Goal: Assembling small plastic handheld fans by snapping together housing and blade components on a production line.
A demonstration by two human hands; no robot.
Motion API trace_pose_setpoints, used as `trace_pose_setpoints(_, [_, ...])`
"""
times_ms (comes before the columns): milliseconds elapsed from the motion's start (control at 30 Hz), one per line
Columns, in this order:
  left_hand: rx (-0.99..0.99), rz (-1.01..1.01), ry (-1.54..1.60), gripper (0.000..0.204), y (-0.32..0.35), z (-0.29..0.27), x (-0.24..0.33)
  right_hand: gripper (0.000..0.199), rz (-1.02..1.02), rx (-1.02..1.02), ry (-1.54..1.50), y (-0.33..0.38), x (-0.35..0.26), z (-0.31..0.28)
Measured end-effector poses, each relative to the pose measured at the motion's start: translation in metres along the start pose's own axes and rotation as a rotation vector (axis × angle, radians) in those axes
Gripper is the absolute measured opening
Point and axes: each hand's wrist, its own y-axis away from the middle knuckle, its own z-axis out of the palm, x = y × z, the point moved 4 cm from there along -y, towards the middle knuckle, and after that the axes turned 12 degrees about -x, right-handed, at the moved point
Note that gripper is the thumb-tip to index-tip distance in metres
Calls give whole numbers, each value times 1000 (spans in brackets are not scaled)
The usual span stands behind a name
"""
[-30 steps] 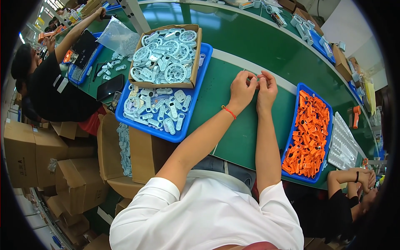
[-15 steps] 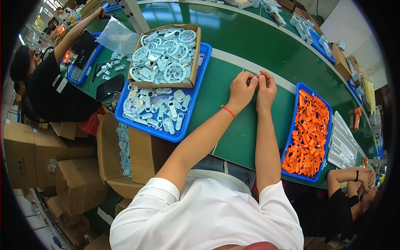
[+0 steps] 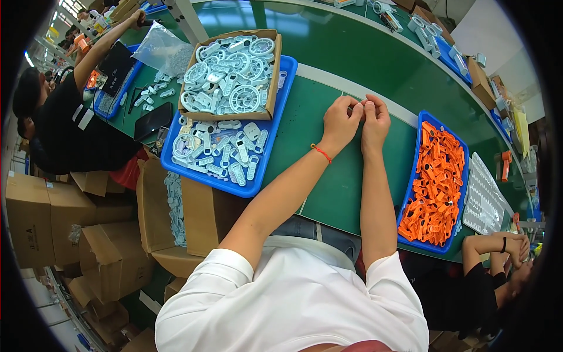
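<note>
Over the green table (image 3: 328, 199), my left hand (image 3: 341, 121) and my right hand (image 3: 375, 122) meet at their fingertips, the thumbs side by side. The fingers of both hands are curled and closed; whatever they pinch is too small or too hidden to make out. A red cord bracelet (image 3: 321, 154) circles my left wrist. Left of my hands lies a blue tray (image 3: 256, 186) of pale blue plastic parts (image 3: 241, 151), with a cardboard box (image 3: 275, 76) of pale blue rings and parts resting on its far half. To the right, another blue tray (image 3: 420, 132) holds a heap of orange plastic parts (image 3: 435, 188).
Beyond the table's pale edge strip runs a green conveyor belt (image 3: 328, 44). A clear blister sheet (image 3: 484, 193) lies right of the orange parts. Co-workers sit at left (image 3: 70, 123) and right (image 3: 463, 287). Open cardboard cartons (image 3: 114, 258) crowd the floor at left.
My hands stay together in nearly the same place, with only slight finger movement. The whole view has shifted slightly.
</note>
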Motion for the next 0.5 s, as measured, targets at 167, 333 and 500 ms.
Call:
trace_pose_setpoints(167, [-1, 7, 14, 17, 0, 1, -1, 17, -3, -7, 10, 1, -2, 1])
trace_pose_setpoints(333, [1, 9, 14, 18, 0, 1, -1, 17, -3, -6, 12, 1, -2, 0])
trace_pose_setpoints(500, [1, 10, 14, 18, 0, 0, -1, 17, -5, -7, 9, 1, -1, 2])
